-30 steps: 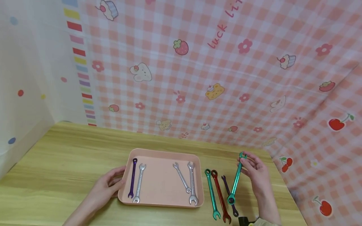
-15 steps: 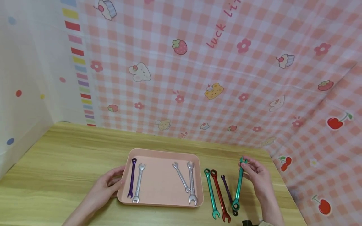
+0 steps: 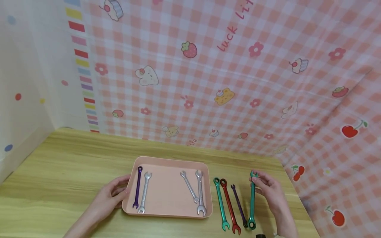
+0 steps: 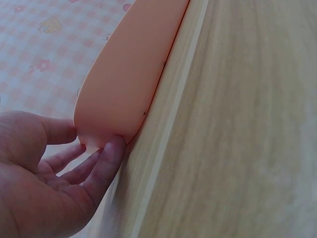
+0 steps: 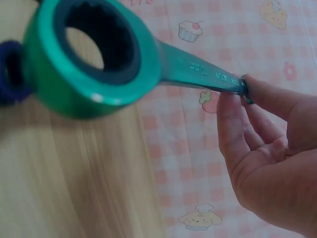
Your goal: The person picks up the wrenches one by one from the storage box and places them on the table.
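Note:
My right hand [image 3: 269,190] pinches a green ratcheting combination wrench [image 3: 252,203] by its open end. The wrench's ring end points toward me, large in the right wrist view, beside a purple ring end [image 5: 11,72]. To its left lie a small purple wrench [image 3: 239,205], a red one [image 3: 230,206] and another green one [image 3: 221,203]. My left hand [image 3: 110,198] holds the left side of a pink tray [image 3: 169,161], thumb at the rim and fingers against the wall. In the tray are a purple wrench [image 3: 138,188] and several silver wrenches [image 3: 144,193].
The wooden table [image 3: 86,158] runs back to a pink checked cloth wall [image 3: 178,82]. Another checked cloth [image 3: 342,158] borders the right side, and a pale cloth [image 3: 26,66] stands at the left. A small black object [image 3: 260,236] shows at the bottom edge near my right wrist.
My right hand has moved slightly toward me with the green wrench, whose ring end swung right, off the small purple wrench. My left hand stays at the tray.

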Demonstrator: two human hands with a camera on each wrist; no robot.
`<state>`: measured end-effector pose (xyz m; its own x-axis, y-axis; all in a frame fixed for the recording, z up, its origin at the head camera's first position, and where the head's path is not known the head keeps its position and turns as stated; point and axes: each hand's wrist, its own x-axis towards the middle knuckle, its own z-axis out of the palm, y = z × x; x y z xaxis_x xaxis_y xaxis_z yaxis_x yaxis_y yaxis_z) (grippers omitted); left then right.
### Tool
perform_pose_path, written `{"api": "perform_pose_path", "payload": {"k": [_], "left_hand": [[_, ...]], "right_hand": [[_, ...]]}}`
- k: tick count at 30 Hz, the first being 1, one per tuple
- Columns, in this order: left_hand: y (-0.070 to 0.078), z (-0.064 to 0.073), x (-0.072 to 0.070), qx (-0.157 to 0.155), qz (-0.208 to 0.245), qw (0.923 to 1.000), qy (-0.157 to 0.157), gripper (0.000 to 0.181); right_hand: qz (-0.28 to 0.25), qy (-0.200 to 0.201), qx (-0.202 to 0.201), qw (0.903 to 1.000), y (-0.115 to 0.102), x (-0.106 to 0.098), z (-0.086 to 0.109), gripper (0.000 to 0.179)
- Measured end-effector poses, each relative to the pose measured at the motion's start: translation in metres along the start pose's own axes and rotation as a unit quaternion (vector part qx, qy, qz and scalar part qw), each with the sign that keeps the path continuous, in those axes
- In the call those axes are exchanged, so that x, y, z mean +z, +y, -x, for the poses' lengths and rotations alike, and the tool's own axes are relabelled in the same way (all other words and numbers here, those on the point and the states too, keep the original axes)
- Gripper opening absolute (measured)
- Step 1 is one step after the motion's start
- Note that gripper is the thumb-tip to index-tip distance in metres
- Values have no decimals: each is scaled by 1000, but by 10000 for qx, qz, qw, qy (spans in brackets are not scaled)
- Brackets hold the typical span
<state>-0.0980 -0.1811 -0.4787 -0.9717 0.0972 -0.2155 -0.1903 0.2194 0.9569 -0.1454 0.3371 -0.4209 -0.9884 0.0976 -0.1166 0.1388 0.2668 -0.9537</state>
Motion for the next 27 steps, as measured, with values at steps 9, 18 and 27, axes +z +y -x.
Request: {"api": "perform_pose_path", "payload": {"k": [9,18,27], "left_hand": [[-1,-1,0,-41,-3,10000,-18,59],[0,0,1,-94,-20,10000,-12,59],[0,-1,1,-6,-66,10000,6,58]], "right_hand": [[261,-239,152,9993,5,-3,-2,36],[574,-585,386,9959,13,-3,-7,50],[1192,-773,286,9895,16,2,-9,58]]}}
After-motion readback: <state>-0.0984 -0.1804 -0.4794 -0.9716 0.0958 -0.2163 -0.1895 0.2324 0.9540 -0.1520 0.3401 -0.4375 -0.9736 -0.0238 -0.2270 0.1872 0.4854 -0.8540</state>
